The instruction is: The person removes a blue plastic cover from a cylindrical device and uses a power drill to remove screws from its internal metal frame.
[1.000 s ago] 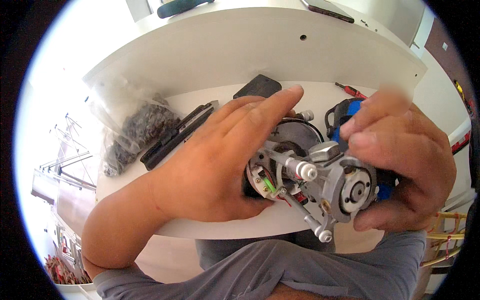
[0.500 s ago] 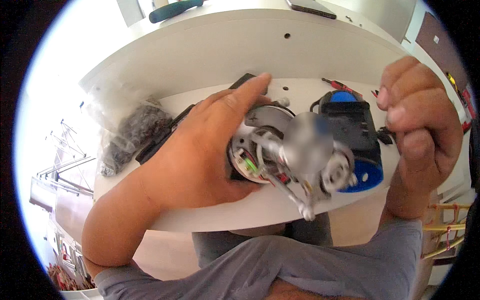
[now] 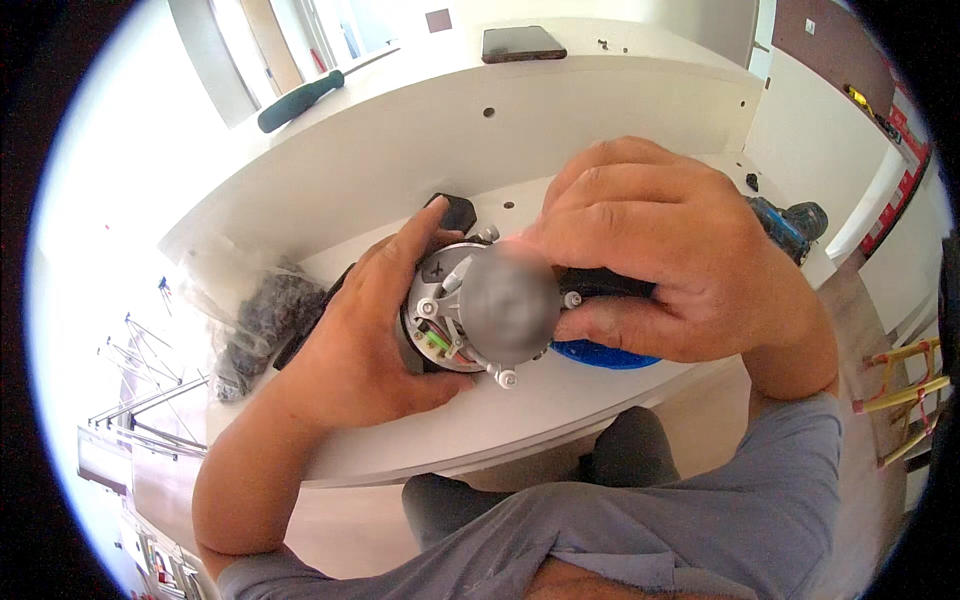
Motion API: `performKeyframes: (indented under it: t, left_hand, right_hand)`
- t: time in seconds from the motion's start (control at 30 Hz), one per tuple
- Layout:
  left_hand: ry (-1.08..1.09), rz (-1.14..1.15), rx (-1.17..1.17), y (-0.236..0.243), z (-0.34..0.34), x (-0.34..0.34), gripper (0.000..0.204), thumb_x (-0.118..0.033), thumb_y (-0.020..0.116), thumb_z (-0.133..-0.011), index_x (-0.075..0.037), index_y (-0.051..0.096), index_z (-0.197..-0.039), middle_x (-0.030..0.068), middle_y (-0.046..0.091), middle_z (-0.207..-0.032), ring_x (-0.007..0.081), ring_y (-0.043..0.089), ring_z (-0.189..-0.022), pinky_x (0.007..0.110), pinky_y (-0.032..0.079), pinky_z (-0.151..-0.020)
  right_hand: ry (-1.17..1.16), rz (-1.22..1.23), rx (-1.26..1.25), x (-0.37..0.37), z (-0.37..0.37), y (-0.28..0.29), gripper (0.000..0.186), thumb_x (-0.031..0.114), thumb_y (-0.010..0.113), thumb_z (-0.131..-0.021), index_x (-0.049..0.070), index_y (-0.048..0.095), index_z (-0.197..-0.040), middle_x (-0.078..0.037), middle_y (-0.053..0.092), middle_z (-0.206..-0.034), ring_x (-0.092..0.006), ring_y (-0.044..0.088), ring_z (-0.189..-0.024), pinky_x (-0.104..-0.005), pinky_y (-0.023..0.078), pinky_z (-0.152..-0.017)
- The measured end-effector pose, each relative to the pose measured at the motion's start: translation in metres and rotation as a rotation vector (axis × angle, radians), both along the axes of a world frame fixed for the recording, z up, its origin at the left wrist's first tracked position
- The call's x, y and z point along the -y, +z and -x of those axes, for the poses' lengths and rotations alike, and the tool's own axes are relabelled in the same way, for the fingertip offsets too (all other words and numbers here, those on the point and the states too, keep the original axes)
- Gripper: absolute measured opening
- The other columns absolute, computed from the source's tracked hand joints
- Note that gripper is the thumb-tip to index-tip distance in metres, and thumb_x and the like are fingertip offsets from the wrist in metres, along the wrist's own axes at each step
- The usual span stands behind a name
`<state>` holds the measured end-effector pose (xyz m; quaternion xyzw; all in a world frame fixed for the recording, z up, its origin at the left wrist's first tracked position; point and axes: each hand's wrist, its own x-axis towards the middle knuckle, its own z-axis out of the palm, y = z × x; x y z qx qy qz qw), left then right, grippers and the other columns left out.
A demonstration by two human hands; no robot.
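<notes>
My left hand (image 3: 365, 340) wraps around the left side of a round motor-like unit (image 3: 422, 353). Inside its pale rim are wires and a green piece. Over it sits a grey metal bracket (image 3: 447, 310) with several arms ending in small screw posts; its middle is a blurred disc. My right hand (image 3: 655, 255) is closed on the bracket's right side, with one post showing between thumb and fingers. The fingertips on the far side are partly hidden. Beneath the right hand shows a blue and black object (image 3: 610, 354), mostly covered.
A clear plastic bag of dark parts (image 3: 270, 320) lies left. A raised ledge at the back holds a green-handled screwdriver (image 3: 300, 100), a phone (image 3: 522, 43) and small screws (image 3: 604, 45). A blue and black power tool (image 3: 790, 225) lies right, behind my right arm.
My right hand has come from a raised fist at the right onto the bracket. The bracket, earlier tilted out to the right, now sits over the unit. The view has shifted.
</notes>
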<state>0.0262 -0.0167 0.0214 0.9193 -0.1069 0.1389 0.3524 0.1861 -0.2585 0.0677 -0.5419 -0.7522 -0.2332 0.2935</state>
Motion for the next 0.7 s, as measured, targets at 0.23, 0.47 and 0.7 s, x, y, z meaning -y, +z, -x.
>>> performKeyframes:
  t: [0.23,0.47,0.7]
  left_hand:
    - [0.015,-0.183,0.086,0.008,0.002,0.007,0.119,-0.015,0.094,-0.062,-0.001,0.028,-0.159,0.0191,0.055,-0.144,0.0392,0.051,-0.135,0.046,0.038,-0.117]
    - [-0.007,-0.209,0.108,0.012,0.006,0.007,0.116,-0.016,0.093,-0.061,-0.001,0.031,-0.158,0.0191,0.054,-0.145,0.0390,0.049,-0.137,0.047,0.036,-0.118]
    - [-0.002,-0.299,0.104,0.016,0.009,0.006,0.113,-0.019,0.092,-0.062,-0.002,0.034,-0.157,0.0208,0.052,-0.148,0.0411,0.047,-0.139,0.048,0.034,-0.120]
  right_hand:
    - [0.038,-0.009,-0.003,0.003,0.003,0.004,0.043,0.034,0.083,-0.080,0.004,0.075,-0.110,-0.009,0.072,-0.095,-0.0301,0.068,-0.090,-0.0405,0.055,-0.082]
    - [0.059,-0.003,0.006,0.005,0.003,0.006,0.044,0.032,0.082,-0.079,0.004,0.075,-0.113,-0.009,0.070,-0.097,-0.0296,0.068,-0.093,-0.0411,0.056,-0.084]
    - [0.140,-0.068,-0.012,0.002,0.005,0.003,0.032,0.022,0.083,-0.078,0.013,0.079,-0.108,-0.005,0.070,-0.095,-0.0258,0.069,-0.090,-0.0376,0.057,-0.078]
